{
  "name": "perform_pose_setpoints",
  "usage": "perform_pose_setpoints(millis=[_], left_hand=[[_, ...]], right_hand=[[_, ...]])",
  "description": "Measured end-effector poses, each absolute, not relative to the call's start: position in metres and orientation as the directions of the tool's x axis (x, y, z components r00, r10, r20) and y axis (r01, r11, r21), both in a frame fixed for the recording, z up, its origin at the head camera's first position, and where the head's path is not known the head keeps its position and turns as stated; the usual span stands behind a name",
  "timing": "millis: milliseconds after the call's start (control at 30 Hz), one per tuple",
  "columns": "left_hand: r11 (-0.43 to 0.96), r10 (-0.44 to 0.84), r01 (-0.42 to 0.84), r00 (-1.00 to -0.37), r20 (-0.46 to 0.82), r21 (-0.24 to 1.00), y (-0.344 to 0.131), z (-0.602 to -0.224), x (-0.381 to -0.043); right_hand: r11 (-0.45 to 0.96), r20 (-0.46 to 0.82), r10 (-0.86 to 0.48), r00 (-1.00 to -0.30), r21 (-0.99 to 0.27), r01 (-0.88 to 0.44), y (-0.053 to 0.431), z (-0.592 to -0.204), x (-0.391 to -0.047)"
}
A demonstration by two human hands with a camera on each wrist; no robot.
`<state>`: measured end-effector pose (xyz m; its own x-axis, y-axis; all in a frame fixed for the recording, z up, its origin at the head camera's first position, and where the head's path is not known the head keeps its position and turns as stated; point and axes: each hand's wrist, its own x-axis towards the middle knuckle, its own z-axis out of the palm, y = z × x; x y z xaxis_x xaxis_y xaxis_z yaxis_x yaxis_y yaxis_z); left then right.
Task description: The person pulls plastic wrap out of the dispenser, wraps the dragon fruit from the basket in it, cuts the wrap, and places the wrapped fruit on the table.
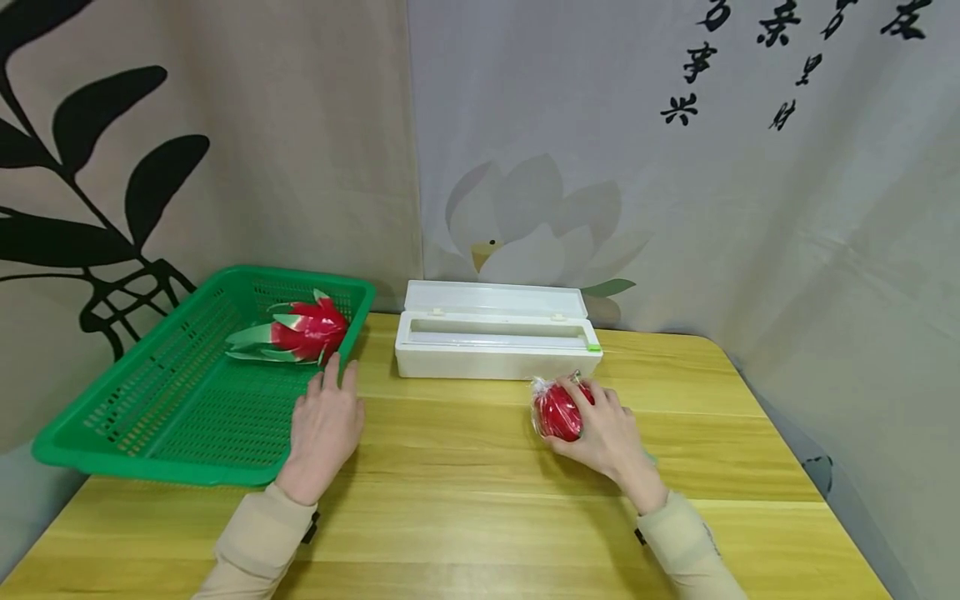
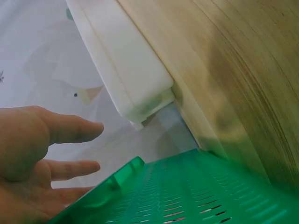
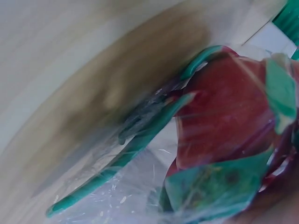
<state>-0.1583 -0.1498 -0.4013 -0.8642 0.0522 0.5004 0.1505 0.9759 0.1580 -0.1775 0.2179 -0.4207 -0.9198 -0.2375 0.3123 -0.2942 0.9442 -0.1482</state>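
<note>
In the head view my right hand (image 1: 609, 433) grips a red dragon fruit (image 1: 558, 413) wrapped in clear plastic film, over the right part of the table. Up close in the right wrist view, the wrapped dragon fruit (image 3: 222, 116) shows green leaf tips and crinkled film around it. My left hand (image 1: 327, 423) is at the right side of a green basket (image 1: 165, 475), its fingers extended and holding nothing. Inside the basket, at its far right, lies another dragon fruit (image 1: 311, 329) with pale green leaves. The left wrist view shows the left hand (image 2: 28, 163) beside the basket wall (image 2: 182, 179).
Behind the hands, a white film dispenser box (image 1: 498, 362) stands with its lid (image 1: 495, 299) raised at the table's back edge. The wooden table (image 1: 450, 517) runs beneath everything. A printed curtain (image 1: 315, 125) hangs behind it.
</note>
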Motion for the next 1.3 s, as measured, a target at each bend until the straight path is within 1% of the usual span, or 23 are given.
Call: perform_pose_setpoints(millis=[233,367,533,700,967,1300], left_hand=[[0.969,0.031,0.151,-0.856,0.515,0.194,-0.150,-0.399,-0.158],[0.968,0.016,0.137,-0.874,0.486,0.213,-0.150,-0.396,-0.157],[0.968,0.016,0.128,-0.890,0.456,0.215,-0.150,-0.393,-0.157],[0.970,0.015,0.127,-0.884,0.467,0.208,-0.150,-0.393,-0.157],[0.968,0.012,0.126,-0.887,0.462,0.218,-0.151,-0.393,-0.156],[0.964,0.007,0.129,-0.887,0.462,0.232,-0.151,-0.394,-0.156]], right_hand=[[0.968,0.279,-0.161,-0.947,-0.142,-0.206,0.246,-0.420,-0.186],[0.977,0.252,-0.111,-0.961,-0.148,-0.152,0.262,-0.421,-0.190],[0.982,0.224,-0.060,-0.973,-0.164,-0.098,0.281,-0.421,-0.194],[0.980,0.203,-0.023,-0.979,-0.187,-0.062,0.297,-0.420,-0.197],[0.978,0.207,0.052,-0.977,-0.211,0.008,0.320,-0.419,-0.199],[0.961,0.182,0.197,-0.963,-0.230,0.153,0.337,-0.418,-0.198]])
